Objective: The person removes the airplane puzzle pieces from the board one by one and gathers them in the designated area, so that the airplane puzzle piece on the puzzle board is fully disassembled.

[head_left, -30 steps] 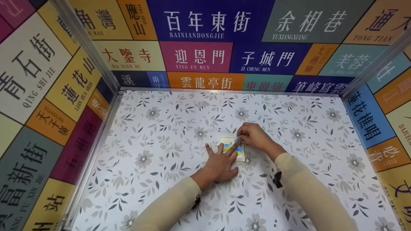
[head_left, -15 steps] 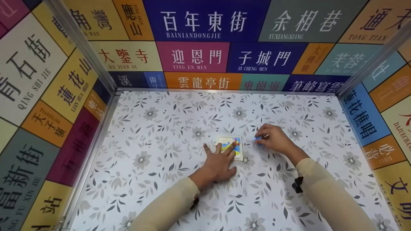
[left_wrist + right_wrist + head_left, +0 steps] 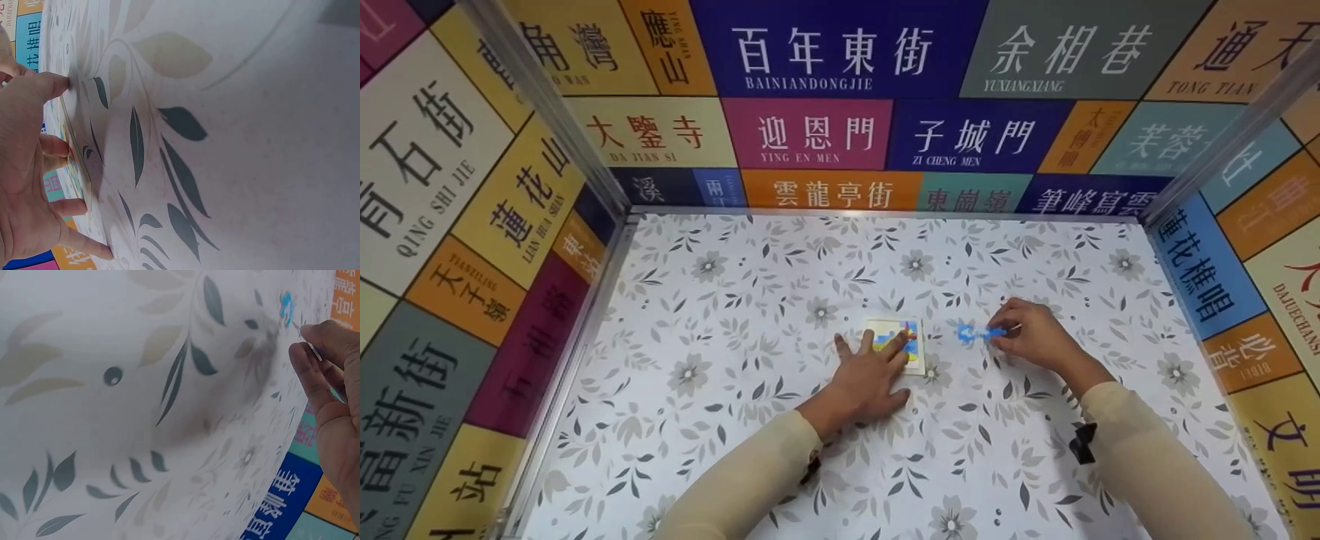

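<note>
A small pale-framed jigsaw puzzle (image 3: 918,367), coloured blue, yellow and red, lies flat mid-table. My left hand (image 3: 859,386) rests on it with fingers spread, covering part of the picture. In the left wrist view its fingertips (image 3: 79,207) reach the puzzle's edge. Farther right, my right hand (image 3: 1035,339) pinches a small blue puzzle piece (image 3: 994,332) between thumb and fingers. Just left of that hand, another blue puzzle piece (image 3: 964,334) lies on the table. The right wrist view shows the lying piece (image 3: 287,308) beyond the fingertips; the pinched one appears edge-on.
A white tabletop (image 3: 780,450) with grey leaves and flowers spreads under both hands. Upright panels with coloured street-name signs (image 3: 810,133) border it at the back, left and right. Clear corner strips (image 3: 559,112) join the panels.
My right hand has moved right, away from the puzzle, with blue in its fingers. A blue piece now shows on the table beside it. The left hand stays on the puzzle.
</note>
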`<move>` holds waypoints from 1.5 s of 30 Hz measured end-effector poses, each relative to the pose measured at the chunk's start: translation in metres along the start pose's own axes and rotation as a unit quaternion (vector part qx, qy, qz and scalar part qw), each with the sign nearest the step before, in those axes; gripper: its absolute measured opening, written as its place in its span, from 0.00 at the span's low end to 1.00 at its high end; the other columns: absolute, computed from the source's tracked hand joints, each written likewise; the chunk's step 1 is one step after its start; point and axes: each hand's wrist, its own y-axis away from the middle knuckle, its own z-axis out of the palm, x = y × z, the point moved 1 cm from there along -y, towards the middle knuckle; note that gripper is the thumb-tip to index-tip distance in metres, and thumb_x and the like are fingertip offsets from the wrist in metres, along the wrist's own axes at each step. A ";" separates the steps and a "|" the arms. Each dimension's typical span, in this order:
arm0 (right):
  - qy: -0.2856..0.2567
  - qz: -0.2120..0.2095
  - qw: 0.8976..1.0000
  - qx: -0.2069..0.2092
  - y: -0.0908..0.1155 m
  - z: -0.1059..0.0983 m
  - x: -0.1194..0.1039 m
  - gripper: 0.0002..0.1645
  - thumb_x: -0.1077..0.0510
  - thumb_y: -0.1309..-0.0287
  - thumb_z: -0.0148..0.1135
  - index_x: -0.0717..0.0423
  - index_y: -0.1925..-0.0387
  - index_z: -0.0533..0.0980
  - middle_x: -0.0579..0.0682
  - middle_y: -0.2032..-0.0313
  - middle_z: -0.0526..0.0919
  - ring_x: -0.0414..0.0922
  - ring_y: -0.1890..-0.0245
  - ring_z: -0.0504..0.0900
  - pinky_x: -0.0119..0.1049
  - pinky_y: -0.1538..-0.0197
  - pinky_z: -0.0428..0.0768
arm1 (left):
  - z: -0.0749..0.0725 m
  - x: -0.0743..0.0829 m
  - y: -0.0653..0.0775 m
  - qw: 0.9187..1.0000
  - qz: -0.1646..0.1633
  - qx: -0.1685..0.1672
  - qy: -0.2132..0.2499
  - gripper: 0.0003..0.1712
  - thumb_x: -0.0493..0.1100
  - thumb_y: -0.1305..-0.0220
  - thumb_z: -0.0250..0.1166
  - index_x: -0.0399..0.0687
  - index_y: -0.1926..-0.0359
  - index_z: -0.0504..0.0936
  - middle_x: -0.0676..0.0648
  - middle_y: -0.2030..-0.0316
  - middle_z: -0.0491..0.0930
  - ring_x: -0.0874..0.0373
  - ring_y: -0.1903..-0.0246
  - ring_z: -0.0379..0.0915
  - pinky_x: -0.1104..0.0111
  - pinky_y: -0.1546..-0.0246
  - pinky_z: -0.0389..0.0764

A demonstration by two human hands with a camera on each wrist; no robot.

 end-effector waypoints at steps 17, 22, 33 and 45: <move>0.067 -0.047 0.996 0.020 0.008 0.014 0.013 0.10 0.71 0.37 0.76 0.69 0.54 0.90 0.62 0.52 0.90 0.60 0.54 0.92 0.56 0.50 0.90 | 0.002 0.000 0.001 1.000 -0.003 0.005 -0.013 0.35 0.72 0.18 0.50 0.60 0.24 0.70 0.59 0.09 0.45 0.35 0.15 0.54 0.15 0.32 0.62; 0.085 -0.047 0.995 0.017 0.008 0.018 0.013 0.09 0.70 0.35 0.75 0.65 0.54 0.90 0.60 0.52 0.89 0.61 0.51 0.89 0.60 0.46 0.86 | 0.003 0.000 0.001 1.000 -0.005 -0.001 -0.015 0.36 0.72 0.18 0.49 0.60 0.22 0.69 0.59 0.09 0.44 0.35 0.15 0.53 0.14 0.32 0.61; 0.098 -0.046 0.994 0.014 0.010 0.019 0.012 0.07 0.69 0.32 0.73 0.62 0.54 0.91 0.59 0.48 0.88 0.62 0.48 0.87 0.61 0.43 0.85 | 0.001 0.001 0.001 1.000 -0.003 -0.002 -0.006 0.39 0.72 0.18 0.48 0.62 0.16 0.66 0.59 0.09 0.44 0.35 0.15 0.53 0.15 0.31 0.60; 0.114 -0.033 0.993 -0.008 0.008 0.019 0.011 0.06 0.67 0.30 0.71 0.61 0.56 0.90 0.59 0.51 0.85 0.60 0.49 0.84 0.61 0.44 0.84 | 0.005 -0.001 0.000 1.000 -0.003 -0.003 -0.004 0.38 0.71 0.17 0.48 0.61 0.17 0.66 0.60 0.09 0.42 0.34 0.14 0.51 0.15 0.31 0.59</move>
